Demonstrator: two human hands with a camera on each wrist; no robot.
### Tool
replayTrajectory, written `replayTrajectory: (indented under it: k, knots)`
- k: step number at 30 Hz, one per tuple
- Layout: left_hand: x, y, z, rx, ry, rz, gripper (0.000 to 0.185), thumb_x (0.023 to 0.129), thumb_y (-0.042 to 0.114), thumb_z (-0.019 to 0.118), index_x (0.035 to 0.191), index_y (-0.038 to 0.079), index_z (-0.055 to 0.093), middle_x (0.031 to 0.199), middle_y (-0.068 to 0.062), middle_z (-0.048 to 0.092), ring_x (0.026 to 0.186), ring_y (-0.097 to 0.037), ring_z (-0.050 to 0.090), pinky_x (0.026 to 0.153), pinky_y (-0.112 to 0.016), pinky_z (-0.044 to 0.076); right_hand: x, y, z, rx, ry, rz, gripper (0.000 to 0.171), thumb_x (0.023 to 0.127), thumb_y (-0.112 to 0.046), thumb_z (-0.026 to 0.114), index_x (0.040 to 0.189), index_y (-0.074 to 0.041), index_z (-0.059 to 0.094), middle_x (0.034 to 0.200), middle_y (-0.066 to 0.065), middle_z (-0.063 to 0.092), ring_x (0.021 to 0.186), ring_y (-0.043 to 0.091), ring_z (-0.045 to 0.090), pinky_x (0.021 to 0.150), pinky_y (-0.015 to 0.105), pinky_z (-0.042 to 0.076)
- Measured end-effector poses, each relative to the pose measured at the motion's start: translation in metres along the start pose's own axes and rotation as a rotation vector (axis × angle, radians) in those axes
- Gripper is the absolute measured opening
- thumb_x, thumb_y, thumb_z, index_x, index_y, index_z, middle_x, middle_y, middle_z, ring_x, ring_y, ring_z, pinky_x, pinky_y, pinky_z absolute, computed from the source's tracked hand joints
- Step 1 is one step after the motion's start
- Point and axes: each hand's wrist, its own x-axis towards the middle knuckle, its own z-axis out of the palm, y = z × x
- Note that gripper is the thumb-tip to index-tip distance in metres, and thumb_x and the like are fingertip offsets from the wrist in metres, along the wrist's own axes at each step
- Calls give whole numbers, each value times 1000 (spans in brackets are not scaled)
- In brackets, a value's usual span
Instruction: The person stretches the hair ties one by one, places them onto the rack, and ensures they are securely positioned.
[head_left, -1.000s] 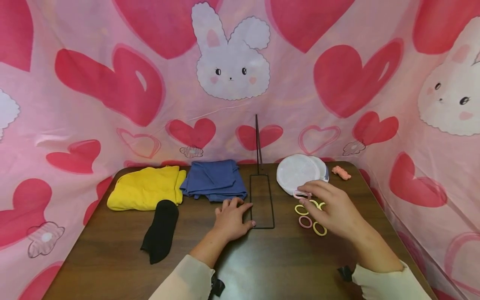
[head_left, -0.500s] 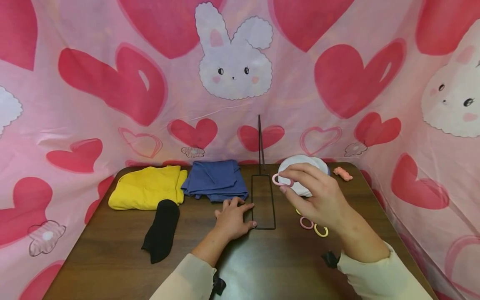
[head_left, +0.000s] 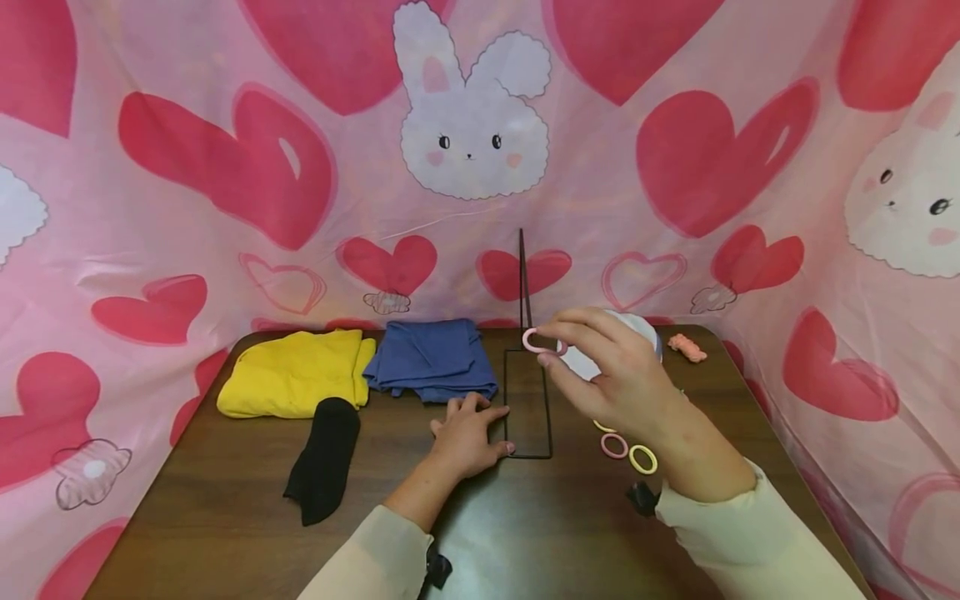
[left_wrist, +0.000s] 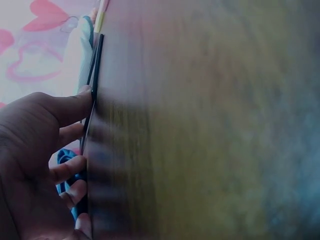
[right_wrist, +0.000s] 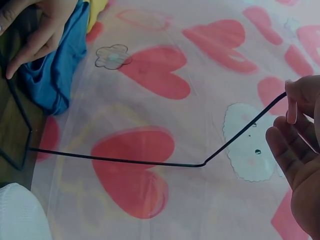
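A black wire stand (head_left: pixel 550 408) has a rectangular base on the table and a thin upright at its back. My left hand (head_left: pixel 465 442) rests on the base's left side, fingers spread, with the thumb on the wire (left_wrist: pixel 98 65) in the left wrist view. Between thumb and index finger, my right hand (head_left: pixel 618 367) pinches a pink hair tie (head_left: pixel 528 337) beside the upright. The right wrist view shows this hair tie (right_wrist: pixel 292 111) by the rod's end (right_wrist: pixel 272 103); whether it is around the rod I cannot tell. Below the right hand lie another pink hair tie (head_left: pixel 603 446) and yellow ones (head_left: pixel 633 461), partly hidden.
On the wooden table (head_left: pixel 375 550) lie a folded yellow cloth (head_left: pixel 292 375), a folded blue cloth (head_left: pixel 431 358) and a black sock (head_left: pixel 324 458). A white round item (head_left: pixel 581 364) sits behind the right hand, near a coral bundle (head_left: pixel 687 348). Pink fabric (head_left: pixel 585 167) encloses the table.
My right hand has lifted the pink hair tie from beside the white item and carried it left and up to the stand's upright. The left hand has stayed on the base.
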Motion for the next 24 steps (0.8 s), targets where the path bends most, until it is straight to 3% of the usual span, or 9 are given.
replayTrajectory:
  k: [7, 15, 24]
  knots:
    - [0, 0, 0, -9, 3, -3, 60, 86, 55, 80, 142, 36, 66, 139, -2, 51, 128, -35, 41, 81, -61, 36, -4, 20, 8, -24, -22, 41, 27, 87, -10, 77, 113, -4, 76, 109, 9, 71, 84, 17, 68, 74, 33, 57]
    - [0, 0, -1, -23, -4, -7, 61, 86, 54, 80, 142, 36, 65, 140, -2, 50, 129, -35, 40, 80, -59, 35, 1, 49, 24, -27, -21, 181, 24, 89, -11, 78, 112, -5, 77, 109, 8, 70, 85, 22, 66, 76, 33, 54]
    - [1, 0, -1, -29, -10, -6, 60, 86, 55, 80, 142, 37, 65, 140, -2, 50, 129, -35, 40, 81, -59, 35, 11, 92, 47, -49, 26, 230, 25, 89, -9, 78, 112, 0, 74, 106, 11, 70, 85, 22, 68, 77, 40, 58]
